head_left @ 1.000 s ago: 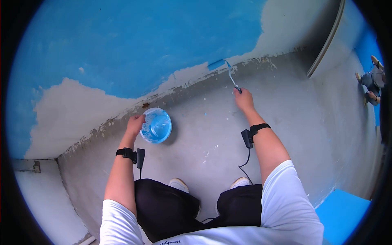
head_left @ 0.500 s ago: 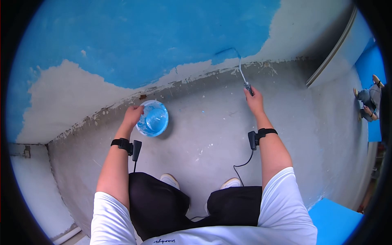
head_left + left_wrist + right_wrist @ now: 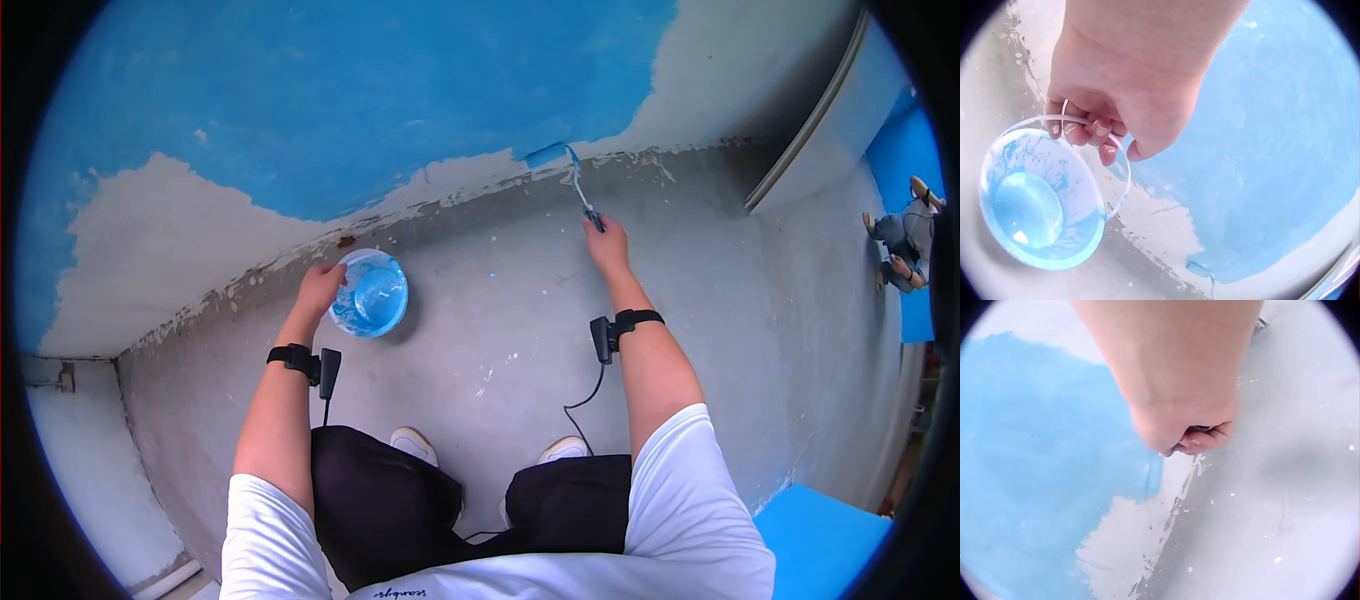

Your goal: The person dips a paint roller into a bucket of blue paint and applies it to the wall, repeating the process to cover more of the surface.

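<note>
Left of the bucket (image 3: 372, 256) and beyond: pale patch (image 3: 160, 220) on the blue wall (image 3: 400, 80). At the bucket's left rim: left hand (image 3: 319, 288), fingers curled round the thin white bail (image 3: 1129, 178). Bucket itself: blue-streaked inside, blue paint (image 3: 380, 290) within, near the wall's foot; resting or hanging, cannot tell. Beyond the bucket, to the right: paint roller (image 3: 546, 155), against the wall's lower edge. Well right of the bucket: right hand (image 3: 607, 246), fingers clenched round the roller's grip (image 3: 594, 218). Far right of the bucket: another person (image 3: 910, 235), partly shown.
</note>
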Demonstrator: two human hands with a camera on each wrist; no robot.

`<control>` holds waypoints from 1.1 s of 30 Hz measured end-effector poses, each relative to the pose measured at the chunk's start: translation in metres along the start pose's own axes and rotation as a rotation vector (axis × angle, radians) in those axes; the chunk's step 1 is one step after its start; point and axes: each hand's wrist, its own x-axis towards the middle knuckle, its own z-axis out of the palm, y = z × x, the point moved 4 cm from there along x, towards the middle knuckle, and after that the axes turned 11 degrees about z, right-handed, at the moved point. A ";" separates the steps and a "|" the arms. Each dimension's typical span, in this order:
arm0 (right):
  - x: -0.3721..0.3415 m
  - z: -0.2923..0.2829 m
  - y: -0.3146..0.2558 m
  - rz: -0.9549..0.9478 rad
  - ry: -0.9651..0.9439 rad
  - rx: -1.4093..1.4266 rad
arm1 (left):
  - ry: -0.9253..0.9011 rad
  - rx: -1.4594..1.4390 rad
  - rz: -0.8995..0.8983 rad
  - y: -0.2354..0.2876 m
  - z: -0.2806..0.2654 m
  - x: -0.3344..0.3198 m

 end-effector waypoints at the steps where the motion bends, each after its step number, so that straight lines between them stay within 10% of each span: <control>1: -0.001 -0.005 0.004 0.001 0.003 -0.001 | -0.002 -0.001 0.002 0.001 0.000 0.000; 10: -0.002 -0.034 -0.004 0.028 0.011 0.313 | -0.008 -0.024 -0.021 0.001 0.003 0.001; 25: -0.002 -0.002 0.011 0.096 0.060 -0.056 | -0.028 -0.027 -0.018 0.003 -0.002 -0.004; 33: -0.002 -0.026 0.003 0.087 -0.075 0.484 | -0.021 -0.031 -0.014 0.007 0.001 -0.003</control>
